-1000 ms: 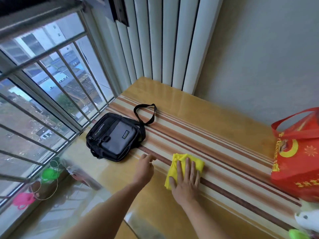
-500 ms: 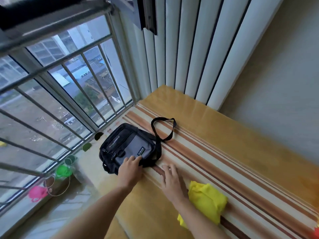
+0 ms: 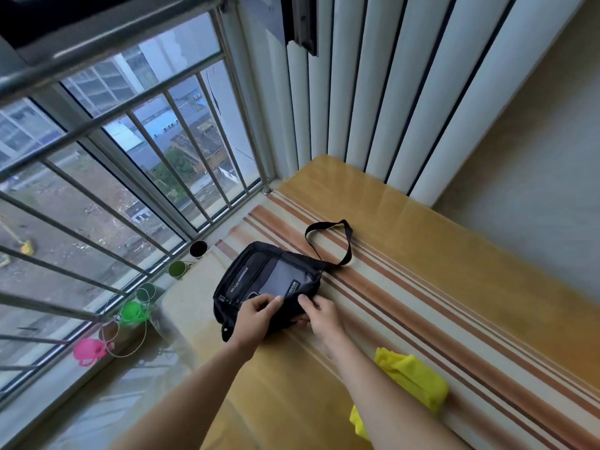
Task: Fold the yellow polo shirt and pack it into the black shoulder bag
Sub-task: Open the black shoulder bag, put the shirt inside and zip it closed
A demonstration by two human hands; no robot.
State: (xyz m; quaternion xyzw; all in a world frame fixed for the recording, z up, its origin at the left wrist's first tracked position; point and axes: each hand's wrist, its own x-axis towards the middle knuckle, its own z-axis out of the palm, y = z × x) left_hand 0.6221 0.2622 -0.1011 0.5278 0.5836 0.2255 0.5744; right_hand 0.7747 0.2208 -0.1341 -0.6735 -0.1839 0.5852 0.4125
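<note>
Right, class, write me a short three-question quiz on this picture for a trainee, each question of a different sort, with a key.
1. True or false: the yellow polo shirt is already inside the black shoulder bag.
2. Which hands are on the bag? A) only the left hand B) only the right hand C) both hands
3. Fill in: the bag's strap lies in a loop on the ______ tabletop.

Key
1. False: the folded shirt lies on the tabletop, beside the right forearm, apart from the bag.
2. C: both grip the bag's near edge.
3. Striped.
</note>
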